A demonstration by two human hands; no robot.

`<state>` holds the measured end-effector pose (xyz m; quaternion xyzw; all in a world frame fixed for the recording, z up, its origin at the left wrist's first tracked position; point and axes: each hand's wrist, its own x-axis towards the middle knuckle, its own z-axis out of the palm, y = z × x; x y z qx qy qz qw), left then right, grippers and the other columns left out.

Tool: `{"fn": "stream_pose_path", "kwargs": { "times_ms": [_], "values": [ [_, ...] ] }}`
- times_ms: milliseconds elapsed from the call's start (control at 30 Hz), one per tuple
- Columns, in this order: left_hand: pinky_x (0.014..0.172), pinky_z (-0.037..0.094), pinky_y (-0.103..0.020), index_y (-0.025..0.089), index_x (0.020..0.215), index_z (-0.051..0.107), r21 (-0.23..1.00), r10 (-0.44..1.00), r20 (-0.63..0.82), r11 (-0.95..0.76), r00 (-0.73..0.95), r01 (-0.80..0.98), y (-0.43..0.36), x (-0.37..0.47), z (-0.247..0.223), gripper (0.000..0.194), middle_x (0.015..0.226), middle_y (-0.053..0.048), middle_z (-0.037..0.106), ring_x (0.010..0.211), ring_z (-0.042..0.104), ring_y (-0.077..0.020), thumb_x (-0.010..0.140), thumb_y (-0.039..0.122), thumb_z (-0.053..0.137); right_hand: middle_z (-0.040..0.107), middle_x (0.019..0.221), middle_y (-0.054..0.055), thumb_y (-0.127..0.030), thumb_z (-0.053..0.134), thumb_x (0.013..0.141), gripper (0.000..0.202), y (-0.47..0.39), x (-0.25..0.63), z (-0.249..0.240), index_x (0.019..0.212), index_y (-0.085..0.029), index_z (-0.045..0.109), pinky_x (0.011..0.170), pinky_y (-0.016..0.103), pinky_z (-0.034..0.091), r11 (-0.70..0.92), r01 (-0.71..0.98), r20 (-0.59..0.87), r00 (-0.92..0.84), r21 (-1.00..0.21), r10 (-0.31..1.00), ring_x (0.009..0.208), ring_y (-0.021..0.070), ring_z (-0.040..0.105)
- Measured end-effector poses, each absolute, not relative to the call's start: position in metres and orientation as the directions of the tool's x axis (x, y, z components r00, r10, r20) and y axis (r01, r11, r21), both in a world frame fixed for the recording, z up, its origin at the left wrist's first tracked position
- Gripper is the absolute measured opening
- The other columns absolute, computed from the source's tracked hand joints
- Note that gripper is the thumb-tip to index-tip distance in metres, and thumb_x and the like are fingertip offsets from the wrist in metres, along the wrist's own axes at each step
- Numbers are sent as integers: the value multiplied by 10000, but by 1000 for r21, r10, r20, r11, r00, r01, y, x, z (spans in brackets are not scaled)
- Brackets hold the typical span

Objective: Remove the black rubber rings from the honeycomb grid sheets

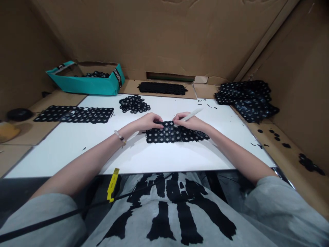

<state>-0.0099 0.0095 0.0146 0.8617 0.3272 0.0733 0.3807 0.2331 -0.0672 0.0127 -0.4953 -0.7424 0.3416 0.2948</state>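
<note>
A black sheet of joined rings with round light holes (167, 136) lies flat on the white board in front of me. My left hand (150, 121) rests at its upper left edge, thumb and fingers closed on the rim. In my right hand (189, 120) is a white pen-like tool (192, 114), gripped like a pencil. Its tip is down at the sheet's upper edge, hidden by my fingers. What the tip touches I cannot make out.
A second ring sheet (77, 114) lies left, beside a pile of loose black rings (134, 104). Behind stand a teal box (87, 85) of rings and a black stack (162, 88). More sheets (244, 97) are heaped right, near black scraps (277, 136). Cardboard walls (164, 37) enclose the board.
</note>
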Motion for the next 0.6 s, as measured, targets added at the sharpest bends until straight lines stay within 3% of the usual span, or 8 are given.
{"fn": "stream_pose_path", "kwargs": {
  "times_ms": [367, 600],
  "values": [
    [718, 405, -274, 161, 896, 730, 677, 619, -107, -528, 778, 513, 5, -7, 16, 366, 873, -36, 732, 801, 610, -193, 760, 492, 650, 595, 741, 31, -617, 456, 892, 487, -63, 257, 28, 776, -174, 622, 588, 263, 383, 174, 516, 20, -290, -839, 957, 650, 141, 494],
    [713, 398, -274, 160, 874, 724, 643, 600, -145, -547, 787, 535, 4, -6, 17, 359, 888, -44, 730, 795, 602, -194, 761, 493, 647, 648, 809, 66, -699, 410, 904, 573, -63, 259, 27, 848, -180, 646, 533, 246, 402, 93, 545, -25, -205, -833, 978, 645, 145, 534]
  ]
}}
